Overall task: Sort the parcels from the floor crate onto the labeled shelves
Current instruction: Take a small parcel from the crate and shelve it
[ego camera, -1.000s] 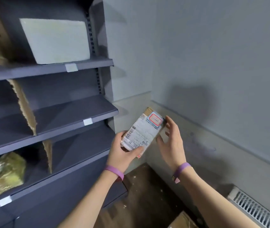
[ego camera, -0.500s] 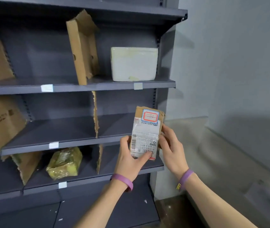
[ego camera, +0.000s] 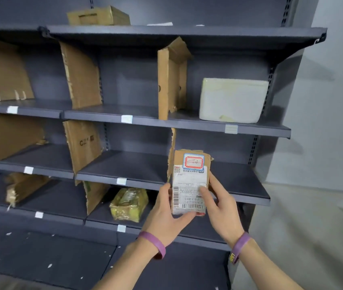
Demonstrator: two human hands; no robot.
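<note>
Low and right of centre in the frame, the left hand and right hand held a small cardboard parcel upright before the shelves, fingers clamped on its sides. This looked like the label-reading step; next it needed matching to a shelf tag. The parcel was flat, torn-edged, with a glossy printed label.

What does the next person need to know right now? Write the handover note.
Left hand and right hand: both grip one small parcel, label facing you, in front of the shelves.
Already shelved: white foam box upper right bay, yellow-wrapped parcel lower middle bay.
Left: read the parcel's label, match it to a shelf tag, place it. The floor crate is out of view.
</note>
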